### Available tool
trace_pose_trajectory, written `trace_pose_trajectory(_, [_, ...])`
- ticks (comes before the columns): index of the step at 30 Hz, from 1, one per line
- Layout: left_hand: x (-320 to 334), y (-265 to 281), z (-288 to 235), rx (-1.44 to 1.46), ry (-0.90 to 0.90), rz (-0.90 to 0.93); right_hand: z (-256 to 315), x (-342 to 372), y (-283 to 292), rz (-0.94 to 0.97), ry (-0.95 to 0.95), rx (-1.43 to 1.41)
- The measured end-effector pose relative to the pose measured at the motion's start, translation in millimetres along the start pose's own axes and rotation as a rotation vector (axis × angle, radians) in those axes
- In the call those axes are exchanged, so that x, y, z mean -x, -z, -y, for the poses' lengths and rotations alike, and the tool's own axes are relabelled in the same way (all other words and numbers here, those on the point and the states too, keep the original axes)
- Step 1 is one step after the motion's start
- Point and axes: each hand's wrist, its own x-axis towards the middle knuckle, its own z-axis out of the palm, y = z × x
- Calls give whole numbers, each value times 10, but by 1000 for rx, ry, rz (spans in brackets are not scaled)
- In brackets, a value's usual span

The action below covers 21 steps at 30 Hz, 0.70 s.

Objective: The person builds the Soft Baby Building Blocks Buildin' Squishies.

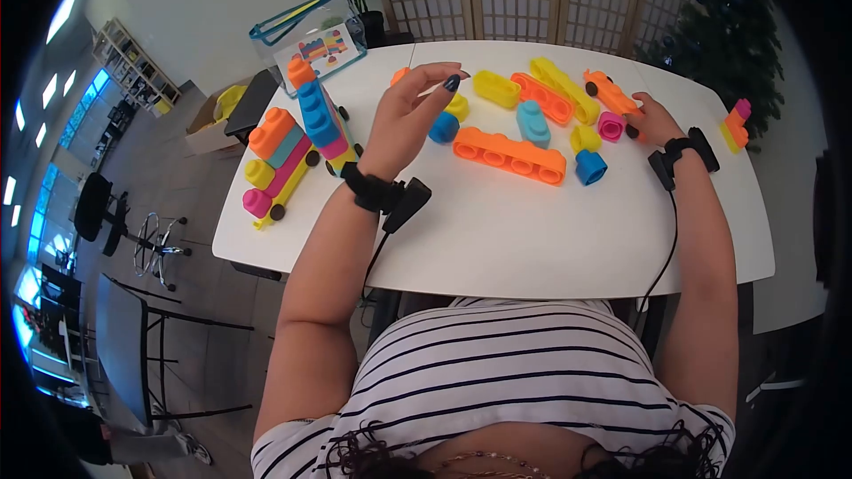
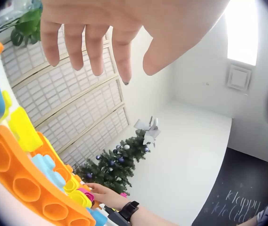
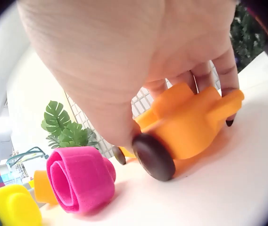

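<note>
My right hand (image 1: 658, 121) grips an orange toy car base (image 3: 190, 125) with black wheels, which stands on the white table. In the right wrist view the thumb is at its near wheel and the fingers reach over its far side. Just beside it lies a pink block (image 3: 84, 179), its hollow side facing the camera. My left hand (image 1: 408, 115) is raised over the table with nothing in it, its fingers spread in the left wrist view. Below and beside it are a blue block (image 1: 444, 128) and a long orange block (image 1: 508, 157).
A built block train (image 1: 288, 155) stands on the table's left side, beside a clear zip bag (image 1: 311, 40). Yellow blocks (image 1: 497, 89), a light blue block (image 1: 533, 122) and a dark blue block (image 1: 590, 167) lie mid-table. A small pink-orange-yellow stack (image 1: 737, 127) stands at the right edge.
</note>
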Motion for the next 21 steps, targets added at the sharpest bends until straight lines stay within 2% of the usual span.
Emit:
trace_pose_trajectory(3, [-5, 0, 291, -31, 24, -1, -41, 63, 27, -113, 51, 73])
trace_pose_trajectory(6, [23, 90, 458, -71, 36, -39, 447, 486, 334, -63, 50, -160])
trace_pose_trajectory(8, [50, 129, 514, -56, 35, -69, 787, 763, 400, -49, 177, -292])
trace_pose_trajectory(10, [64, 158, 478, -57, 108, -110, 1266, 1212, 427, 99, 355, -422])
trace_pose_trajectory(12, [70, 183, 465, -98, 125, -103, 1673, 1626, 439, 284, 509, -372])
trace_pose_trajectory(13, [75, 192, 461, -134, 137, -98, 1722, 1770, 277, 155, 730, -172])
trace_pose_trajectory(14, [79, 197, 463, -136, 140, -97, 1785, 1842, 160, 232, 782, -143])
trace_pose_trajectory(17, [91, 218, 485, -165, 138, -101, 1929, 2121, -168, 312, 899, 0])
trace_pose_trajectory(21, [69, 270, 554, -218, 105, -134, 2007, 2172, -382, 439, 819, 102])
